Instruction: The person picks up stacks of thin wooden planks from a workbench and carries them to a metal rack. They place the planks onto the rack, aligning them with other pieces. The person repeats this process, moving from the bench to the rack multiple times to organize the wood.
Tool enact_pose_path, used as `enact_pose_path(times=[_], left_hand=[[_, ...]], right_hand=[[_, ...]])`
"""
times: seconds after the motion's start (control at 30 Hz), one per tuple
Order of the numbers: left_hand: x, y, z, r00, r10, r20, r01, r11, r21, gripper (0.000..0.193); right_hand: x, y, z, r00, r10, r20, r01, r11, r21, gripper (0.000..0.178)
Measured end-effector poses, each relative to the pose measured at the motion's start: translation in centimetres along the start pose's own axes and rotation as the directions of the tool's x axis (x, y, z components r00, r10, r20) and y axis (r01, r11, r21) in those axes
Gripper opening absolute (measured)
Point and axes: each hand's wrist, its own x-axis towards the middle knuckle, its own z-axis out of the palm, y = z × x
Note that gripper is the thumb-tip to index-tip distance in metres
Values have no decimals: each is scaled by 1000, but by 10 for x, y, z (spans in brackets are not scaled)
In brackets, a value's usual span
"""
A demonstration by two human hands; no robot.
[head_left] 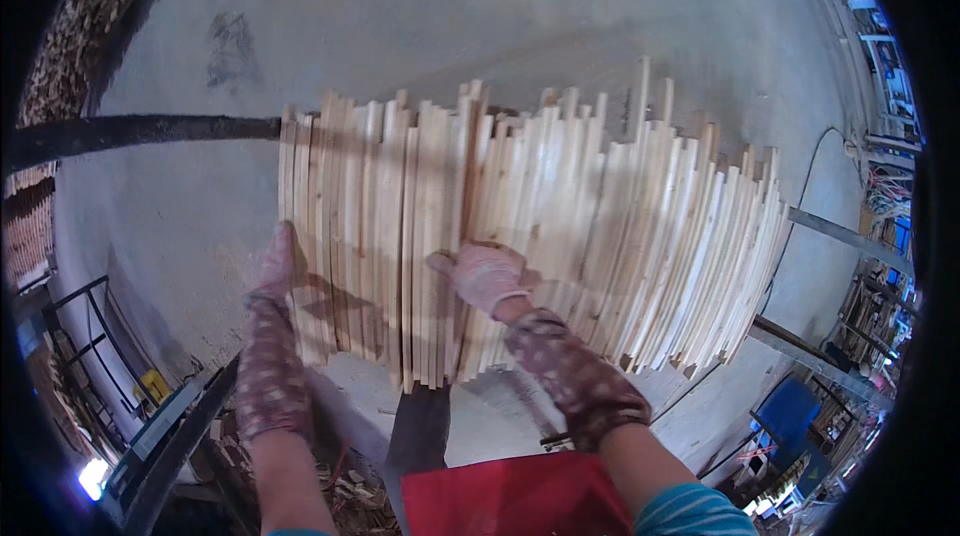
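Note:
A wide row of pale wooden strips (560,206) lies side by side, their far ends uneven. My left hand (274,264), in a pale pink glove, is held flat along the outer strip at the left end of the row, fingers stretched out. Near the middle, my right hand (488,276) in a matching glove is on top of the strips, its fingers bent at a dark gap between two of them. It appears to grip strips there, though its fingertips are partly hidden. Patterned brown sleeve covers reach over both forearms.
Dark metal bars (150,136) run under the row on the left, with more bars (840,236) at the right. Stacked wood (85,31) stands at the far left. A blue chair back (787,414) is at lower right, and red cloth (515,498) lies below me.

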Motion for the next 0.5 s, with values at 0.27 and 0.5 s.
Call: enact_pose_path(times=[0.27, 0.5], left_hand=[[12, -7, 42, 902, -93, -421, -93, 912, -401, 74], [-63, 99, 81, 785, 353, -509, -372, 926, 69, 72]], right_hand=[[-5, -22, 50, 902, 15, -432, 15, 998, 67, 79], [48, -69, 66, 701, 180, -690, -119, 983, 137, 123]])
